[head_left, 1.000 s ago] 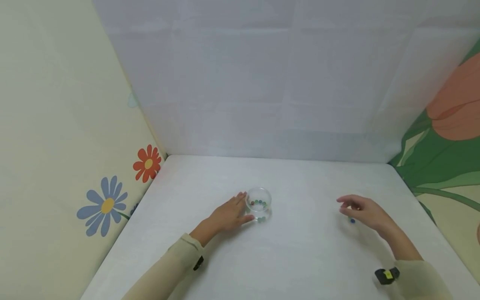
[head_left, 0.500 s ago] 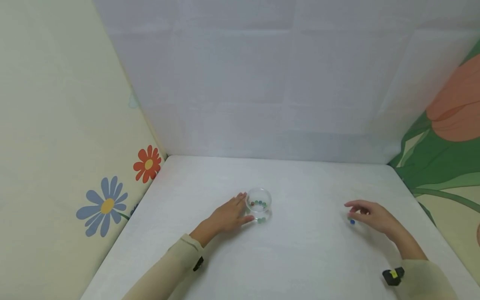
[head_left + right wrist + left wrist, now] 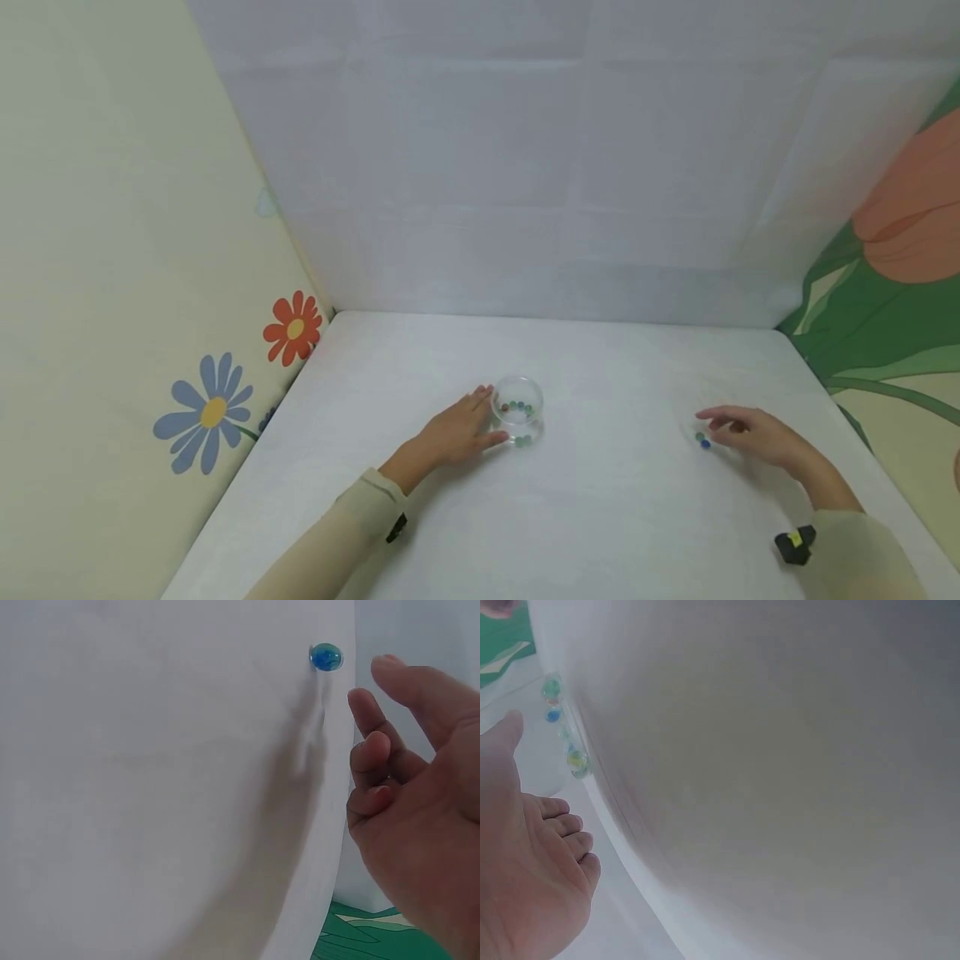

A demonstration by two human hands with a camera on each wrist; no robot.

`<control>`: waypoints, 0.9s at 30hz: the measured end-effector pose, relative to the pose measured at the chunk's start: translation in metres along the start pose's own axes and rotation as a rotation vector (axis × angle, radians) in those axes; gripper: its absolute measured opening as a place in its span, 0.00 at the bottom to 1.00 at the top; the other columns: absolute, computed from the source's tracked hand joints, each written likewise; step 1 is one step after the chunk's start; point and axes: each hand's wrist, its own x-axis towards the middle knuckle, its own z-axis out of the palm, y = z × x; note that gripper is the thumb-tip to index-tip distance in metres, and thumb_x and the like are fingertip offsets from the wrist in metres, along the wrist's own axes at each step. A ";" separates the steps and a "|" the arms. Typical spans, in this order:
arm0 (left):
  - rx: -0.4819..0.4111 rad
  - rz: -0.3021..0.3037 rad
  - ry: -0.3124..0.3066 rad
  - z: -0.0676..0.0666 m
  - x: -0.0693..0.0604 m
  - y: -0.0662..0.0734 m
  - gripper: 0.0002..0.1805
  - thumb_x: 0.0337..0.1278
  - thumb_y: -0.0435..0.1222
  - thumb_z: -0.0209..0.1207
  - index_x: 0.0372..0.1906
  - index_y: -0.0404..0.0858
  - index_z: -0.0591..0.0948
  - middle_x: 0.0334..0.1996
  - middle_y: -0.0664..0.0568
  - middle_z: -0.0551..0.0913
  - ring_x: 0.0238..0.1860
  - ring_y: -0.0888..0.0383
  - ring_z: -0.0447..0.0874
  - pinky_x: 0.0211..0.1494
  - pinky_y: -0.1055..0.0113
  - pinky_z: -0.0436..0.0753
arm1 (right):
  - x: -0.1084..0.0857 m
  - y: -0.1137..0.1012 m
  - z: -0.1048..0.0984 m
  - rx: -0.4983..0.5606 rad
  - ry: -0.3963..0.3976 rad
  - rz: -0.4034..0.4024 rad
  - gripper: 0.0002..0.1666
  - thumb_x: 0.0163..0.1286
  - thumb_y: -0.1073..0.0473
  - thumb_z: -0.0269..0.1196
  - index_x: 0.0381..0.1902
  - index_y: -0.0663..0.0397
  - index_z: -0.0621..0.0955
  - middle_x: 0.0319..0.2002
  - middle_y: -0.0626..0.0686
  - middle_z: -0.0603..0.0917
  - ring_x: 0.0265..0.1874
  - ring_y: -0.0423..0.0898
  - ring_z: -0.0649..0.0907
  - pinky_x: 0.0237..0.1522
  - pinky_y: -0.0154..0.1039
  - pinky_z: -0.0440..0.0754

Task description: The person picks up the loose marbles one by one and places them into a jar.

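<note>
A clear round bowl [image 3: 517, 400] with several colored glass marbles [image 3: 521, 406] in it stands near the middle of the table. Against its left side lies my left hand [image 3: 457, 429], fingers straight and thumb spread along the near side. In the left wrist view, marbles [image 3: 553, 715] show in a row beyond the thumb. On the right, a green marble [image 3: 700, 436] and a blue marble [image 3: 705, 444] sit together on the cloth. My right hand [image 3: 757, 435] hovers just right of them, thumb and index finger apart, other fingers bent, holding nothing visible. A blue-green marble [image 3: 326, 657] appears beyond its fingertips.
A white cloth covers the table [image 3: 600, 517] and hangs as a backdrop [image 3: 570, 167] behind it. The left wall [image 3: 112, 208] has painted flowers. Large painted leaves [image 3: 892, 317] mark the right wall.
My right hand has moved right and slightly toward me, so the green and blue marbles show more fully. The left hand and bowl have stayed put.
</note>
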 end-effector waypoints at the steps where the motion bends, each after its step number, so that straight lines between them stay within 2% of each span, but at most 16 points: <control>1: -0.001 0.003 0.001 0.000 0.000 0.000 0.49 0.73 0.63 0.45 0.80 0.30 0.52 0.81 0.42 0.52 0.81 0.48 0.47 0.82 0.55 0.52 | 0.000 0.001 0.000 -0.002 -0.005 -0.003 0.24 0.74 0.56 0.63 0.64 0.59 0.79 0.52 0.59 0.83 0.44 0.48 0.77 0.40 0.39 0.79; 6: 0.000 0.003 0.001 0.000 -0.001 -0.001 0.49 0.73 0.64 0.44 0.80 0.30 0.52 0.81 0.42 0.51 0.81 0.48 0.47 0.82 0.55 0.52 | 0.001 0.005 0.003 -0.018 -0.015 -0.033 0.22 0.72 0.61 0.64 0.62 0.62 0.80 0.52 0.60 0.83 0.46 0.49 0.79 0.40 0.37 0.80; 11: -0.002 0.002 -0.002 0.000 -0.001 -0.002 0.49 0.73 0.64 0.43 0.80 0.30 0.52 0.81 0.42 0.51 0.81 0.48 0.46 0.82 0.56 0.52 | 0.007 0.010 0.007 -0.084 -0.012 -0.058 0.20 0.70 0.65 0.64 0.59 0.61 0.82 0.51 0.58 0.84 0.47 0.50 0.80 0.43 0.37 0.81; 19: -0.020 0.000 -0.010 -0.003 -0.003 0.000 0.48 0.74 0.63 0.44 0.80 0.30 0.53 0.81 0.42 0.52 0.81 0.47 0.47 0.82 0.55 0.53 | 0.016 0.015 0.011 -0.148 -0.013 -0.063 0.18 0.68 0.69 0.64 0.55 0.59 0.84 0.52 0.60 0.83 0.52 0.59 0.81 0.54 0.59 0.81; 23: -0.015 -0.002 -0.008 -0.003 -0.003 0.001 0.48 0.74 0.63 0.44 0.79 0.31 0.53 0.80 0.42 0.52 0.81 0.47 0.48 0.82 0.55 0.53 | 0.018 0.013 0.012 -0.152 -0.013 -0.046 0.17 0.68 0.70 0.64 0.54 0.59 0.84 0.53 0.64 0.83 0.55 0.64 0.80 0.57 0.64 0.78; 27: -0.006 -0.001 -0.010 -0.004 -0.003 0.000 0.48 0.74 0.64 0.43 0.80 0.31 0.53 0.81 0.42 0.52 0.81 0.48 0.47 0.82 0.55 0.53 | 0.019 0.012 0.012 -0.149 -0.008 -0.045 0.15 0.68 0.70 0.64 0.52 0.60 0.85 0.53 0.64 0.83 0.55 0.66 0.79 0.57 0.64 0.78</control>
